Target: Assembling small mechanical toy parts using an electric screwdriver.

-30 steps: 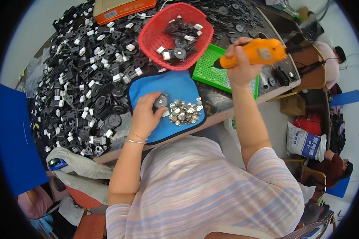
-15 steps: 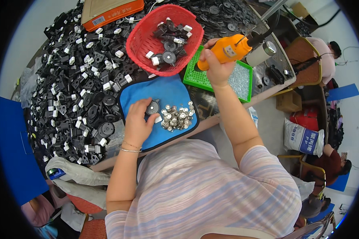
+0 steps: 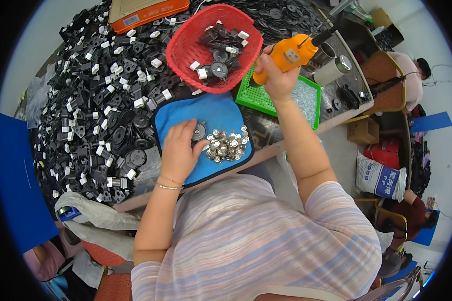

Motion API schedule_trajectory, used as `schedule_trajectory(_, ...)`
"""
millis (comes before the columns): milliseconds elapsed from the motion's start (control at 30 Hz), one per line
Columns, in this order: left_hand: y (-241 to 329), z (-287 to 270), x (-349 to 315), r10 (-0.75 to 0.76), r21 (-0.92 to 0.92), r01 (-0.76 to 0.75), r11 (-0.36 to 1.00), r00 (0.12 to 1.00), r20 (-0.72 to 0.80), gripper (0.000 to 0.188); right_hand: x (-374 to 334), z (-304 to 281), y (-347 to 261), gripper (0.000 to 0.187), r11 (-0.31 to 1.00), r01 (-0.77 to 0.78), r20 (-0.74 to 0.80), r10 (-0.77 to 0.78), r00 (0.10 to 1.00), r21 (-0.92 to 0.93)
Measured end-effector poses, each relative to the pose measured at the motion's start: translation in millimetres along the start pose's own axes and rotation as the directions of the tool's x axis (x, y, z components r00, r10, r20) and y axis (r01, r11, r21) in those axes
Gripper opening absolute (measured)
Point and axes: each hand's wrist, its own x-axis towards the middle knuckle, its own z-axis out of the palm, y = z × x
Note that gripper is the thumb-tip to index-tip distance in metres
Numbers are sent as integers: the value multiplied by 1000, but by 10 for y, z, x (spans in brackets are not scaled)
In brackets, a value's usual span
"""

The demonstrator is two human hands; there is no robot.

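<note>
My left hand (image 3: 179,149) rests on a blue mat (image 3: 178,114) with dark edging. Its fingers and thumb close round the side of a black round plastic part (image 3: 200,131), which has a metallic-looking centre. A pile of small silver metal pieces (image 3: 227,145) lies just right of it. My right hand (image 3: 280,80) is wrapped round an orange electric screwdriver (image 3: 292,52), its dark nose end pointing left and down over a green tray (image 3: 256,98). Small silvery bits, too fine to make out singly, fill the tray's right part.
A red basket (image 3: 185,57) of black and white parts stands behind the mat. Loose black and white parts (image 3: 98,108) heap up at left, black discs (image 3: 281,15) at the back. An orange box (image 3: 150,14) and a pale cylinder (image 3: 331,70) stand nearby. Other people sit at far right.
The whole view has shifted slightly, so the table's things sit a little further right. My right hand and the screwdriver have risen slightly in the picture. Both holds look the same.
</note>
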Motion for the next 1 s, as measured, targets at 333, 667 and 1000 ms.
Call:
schedule_trajectory(333, -99, -517, -242, -90, -226, 131, 965, 979, 181, 71, 110, 49, -302, 18, 972, 37, 3, -39, 999, 232)
schedule_trajectory(667, -177, -377, -316, -131, -212, 153, 965, 985, 114, 51, -707, 982, -559, 30, 942, -224, 582, 40, 812, 248)
schedule_trajectory(1000, -227, -324, -353, -114, -256, 129, 958, 991, 72, 52, -787, 1103, -355, 24, 952, -227, 645, 44, 763, 204)
